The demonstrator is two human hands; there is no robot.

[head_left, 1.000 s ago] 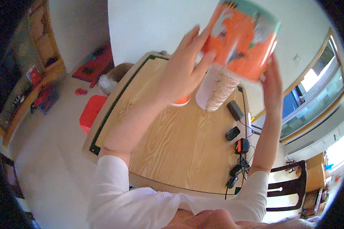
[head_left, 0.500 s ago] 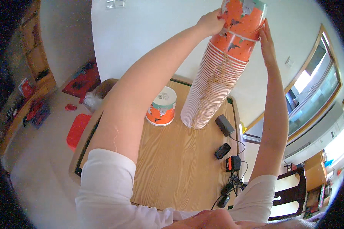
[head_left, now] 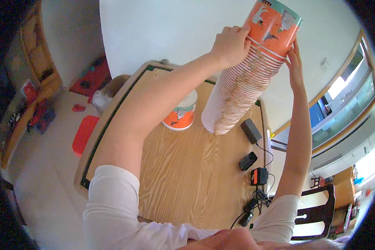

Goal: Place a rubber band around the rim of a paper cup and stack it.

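A tall stack of nested, upside-down paper buckets [head_left: 242, 89] rises from the far part of the wooden table, its white rims close together and a brownish stain running down the side. At its top, one orange paper bucket [head_left: 273, 29] with a green band and grey-and-dark pictures shows its whole side. My left hand [head_left: 231, 46] is closed against the left of this bucket near its rim. My right hand [head_left: 295, 68] presses its right side, the fingertips partly hidden behind it. A single upside-down paper bucket [head_left: 180, 118] stands left of the stack, partly covered by my left forearm.
Along the right of the wooden table [head_left: 183, 179] lie a black power adapter [head_left: 251, 131], a small black device [head_left: 248, 161], a black-and-orange block [head_left: 259, 176] and tangled cables [head_left: 258, 198]. A dark chair [head_left: 316, 212] stands at right, a red stool [head_left: 85, 134] at left.
The top bucket has slid down over the one beneath it, whose orange side is now mostly covered. Both hands moved down relative to the stack with it, and the whole view shifted slightly.
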